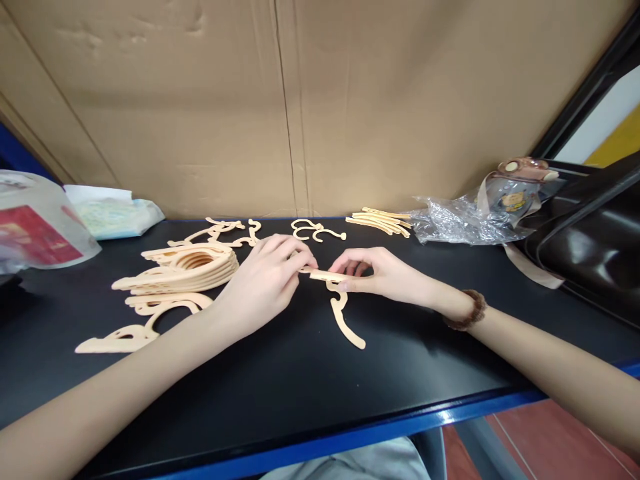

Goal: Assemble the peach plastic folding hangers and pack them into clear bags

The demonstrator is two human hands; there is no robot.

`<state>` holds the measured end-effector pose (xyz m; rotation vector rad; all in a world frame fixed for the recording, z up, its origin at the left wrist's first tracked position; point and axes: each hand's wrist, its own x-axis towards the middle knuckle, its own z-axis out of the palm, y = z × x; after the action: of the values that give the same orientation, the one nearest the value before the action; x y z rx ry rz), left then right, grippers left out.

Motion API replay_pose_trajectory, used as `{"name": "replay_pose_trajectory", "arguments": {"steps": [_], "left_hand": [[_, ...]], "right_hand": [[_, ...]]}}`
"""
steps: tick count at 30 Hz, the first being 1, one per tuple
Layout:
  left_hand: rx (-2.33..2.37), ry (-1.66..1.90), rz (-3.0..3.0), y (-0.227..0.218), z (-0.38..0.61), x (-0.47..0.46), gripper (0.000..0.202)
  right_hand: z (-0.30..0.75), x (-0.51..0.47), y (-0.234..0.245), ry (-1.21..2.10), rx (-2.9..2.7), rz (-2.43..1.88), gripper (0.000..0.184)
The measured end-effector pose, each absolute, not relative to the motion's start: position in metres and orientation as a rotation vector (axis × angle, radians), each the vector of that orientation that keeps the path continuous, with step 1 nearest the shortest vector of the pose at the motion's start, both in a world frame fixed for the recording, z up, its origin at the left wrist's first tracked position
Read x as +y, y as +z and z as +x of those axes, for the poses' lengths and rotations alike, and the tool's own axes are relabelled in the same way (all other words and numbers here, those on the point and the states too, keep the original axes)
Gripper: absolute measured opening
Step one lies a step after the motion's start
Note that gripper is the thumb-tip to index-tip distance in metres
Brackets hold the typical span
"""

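Note:
My left hand [267,277] and my right hand [376,273] meet over the middle of the black table [280,387]. Both pinch a pale wooden hanger piece [343,310], a flat bar with a curved arm trailing down onto the table toward me. The left fingers close on the bar's left end, and the right thumb and fingers hold its right part. A beaded bracelet [467,311] circles my right wrist. Left of my left hand lies a stack of wooden hanger shapes [185,267].
More hanger parts lie about: loose curved pieces [125,337] at the front left, hooks [317,231] behind my hands, and thin strips [383,221] at the back right. Crumpled clear plastic [460,223] and a dark bag [590,247] sit right; plastic bags [40,227] left. A cardboard wall [300,100] stands behind.

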<state>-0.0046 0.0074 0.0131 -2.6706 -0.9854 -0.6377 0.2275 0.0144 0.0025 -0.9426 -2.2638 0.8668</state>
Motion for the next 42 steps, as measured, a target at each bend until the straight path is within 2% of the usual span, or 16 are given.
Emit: {"name": "replay_pose_trajectory", "arguments": {"steps": [5,9,14,19,21,24,28,32,35,42], "left_hand": [[-1.068,-0.758,-2.694,0.009,-0.009,0.013,0.029],[-1.19,-0.827,-2.759,0.006,-0.011,0.016,0.031],[-1.426,-0.969,-2.97,0.003,-0.009,0.018,0.028],[-1.748,-1.17,-3.056,0.004,-0.003,0.014,0.023],[-1.724,-1.127,-3.107,0.005,-0.001,0.012,0.025],[-1.623,-1.018,-3.171,0.003,0.0,0.011,0.038],[-1.556,-0.997,-3.179,-0.003,-0.004,0.017,0.034],[-1.438,-0.912,-3.142,-0.006,-0.009,0.022,0.023],[-1.273,-0.764,-3.082,-0.005,-0.011,0.024,0.023],[-1.101,-0.681,-2.992,-0.005,-0.015,0.025,0.028]], "right_hand": [[0.232,0.015,0.007,0.197,-2.533,-0.982,0.02],[0.236,0.02,0.007,0.014,-2.62,-1.015,0.018],[0.238,0.023,0.003,0.027,-2.55,-1.144,0.017],[0.237,0.021,-0.001,0.121,-2.44,-1.227,0.038],[0.237,0.021,-0.002,0.138,-2.429,-1.223,0.046],[0.237,0.021,-0.003,0.143,-2.418,-1.205,0.047],[0.238,0.021,-0.004,0.156,-2.399,-1.251,0.049],[0.239,0.022,-0.005,0.108,-2.363,-1.345,0.036],[0.239,0.022,-0.003,0.135,-2.417,-1.317,0.022],[0.233,0.018,0.001,0.219,-2.543,-1.093,0.022]]}}
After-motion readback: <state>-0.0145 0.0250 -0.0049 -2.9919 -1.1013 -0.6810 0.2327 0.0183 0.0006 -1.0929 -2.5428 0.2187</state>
